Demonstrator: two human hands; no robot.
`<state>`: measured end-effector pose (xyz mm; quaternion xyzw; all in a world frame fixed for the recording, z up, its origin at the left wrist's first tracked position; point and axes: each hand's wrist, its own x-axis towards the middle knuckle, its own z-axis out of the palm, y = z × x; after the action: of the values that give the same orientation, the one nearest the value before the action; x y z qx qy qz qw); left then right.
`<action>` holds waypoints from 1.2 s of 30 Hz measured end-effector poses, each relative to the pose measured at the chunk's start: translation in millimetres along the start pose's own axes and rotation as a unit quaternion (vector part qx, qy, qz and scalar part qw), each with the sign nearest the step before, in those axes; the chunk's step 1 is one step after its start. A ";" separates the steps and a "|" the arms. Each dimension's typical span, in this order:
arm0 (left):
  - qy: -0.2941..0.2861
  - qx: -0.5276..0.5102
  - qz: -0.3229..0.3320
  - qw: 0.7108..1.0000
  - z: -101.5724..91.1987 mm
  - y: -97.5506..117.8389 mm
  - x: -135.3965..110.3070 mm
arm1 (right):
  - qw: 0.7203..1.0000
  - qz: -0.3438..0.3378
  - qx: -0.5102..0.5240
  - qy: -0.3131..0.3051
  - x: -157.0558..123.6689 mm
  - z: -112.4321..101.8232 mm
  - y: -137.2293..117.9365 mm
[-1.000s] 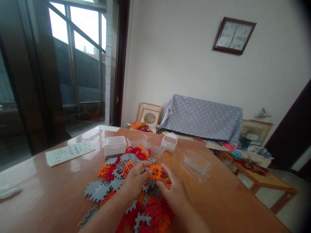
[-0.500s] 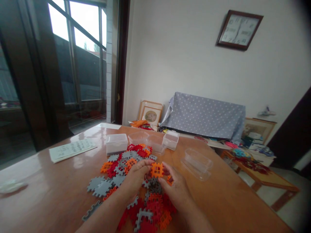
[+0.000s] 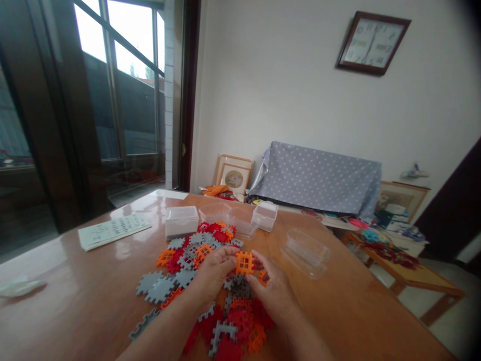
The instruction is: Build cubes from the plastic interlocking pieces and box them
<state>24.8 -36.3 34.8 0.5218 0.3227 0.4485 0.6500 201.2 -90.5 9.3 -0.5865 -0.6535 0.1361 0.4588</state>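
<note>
An orange interlocking block with a window grid (image 3: 244,263) is held up between my two hands, just above the heap. My left hand (image 3: 215,273) is closed on its left edge, and my right hand (image 3: 273,285) grips its right side with thumb and fingers. Below and around them spread red, grey and orange toothed plastic pieces, among them grey flat plates (image 3: 160,290), a red piece (image 3: 229,350) and an orange window piece (image 3: 256,337). My hands and forearms hide part of the heap.
Behind the heap stand clear plastic boxes (image 3: 182,221) and a small clear container (image 3: 265,216). To the right lies a clear oblong tray (image 3: 305,254). A written paper (image 3: 114,230) and a white crumpled item (image 3: 19,287) are on the left of the wooden table (image 3: 349,311).
The view has shifted very slightly. Both hands keep their hold on the orange block, with almost no movement.
</note>
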 end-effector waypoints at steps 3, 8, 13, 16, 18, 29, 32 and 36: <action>-0.004 0.000 -0.003 1.000 0.1 -0.2 0.0 | 1.000 -0.010 -0.007 -0.006 0.2 -3.0 -0.3; -0.012 -0.011 -0.023 1.000 0.9 -0.1 0.5 | 1.000 -0.015 0.013 -0.015 4.5 -11.1 6.4; -0.022 -0.036 -0.040 0.998 3.8 -3.3 2.1 | 0.995 0.052 0.075 -0.028 6.9 -19.2 10.6; -0.018 -0.024 -0.037 0.999 3.6 -5.5 2.3 | 0.994 0.047 0.083 -0.045 4.0 -23.8 3.9; -0.024 -0.017 -0.033 0.999 2.1 -7.9 2.6 | 0.995 0.033 0.067 -0.061 1.4 -25.1 -1.9; -0.028 0.011 -0.050 0.998 1.8 -7.6 1.3 | 0.998 0.049 0.013 -0.036 6.3 -40.5 12.5; -0.011 0.034 -0.038 0.999 -1.2 -1.2 1.6 | 0.996 0.083 -0.021 0.018 9.0 -61.3 33.2; 0.011 0.069 -0.027 0.997 -8.3 3.9 3.9 | 0.993 0.110 -0.027 -0.035 5.8 -72.3 59.2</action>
<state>17.9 -29.3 36.8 0.5517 0.3742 0.4132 0.6203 294.7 -95.1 8.7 -0.6621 -0.6038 0.1885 0.4019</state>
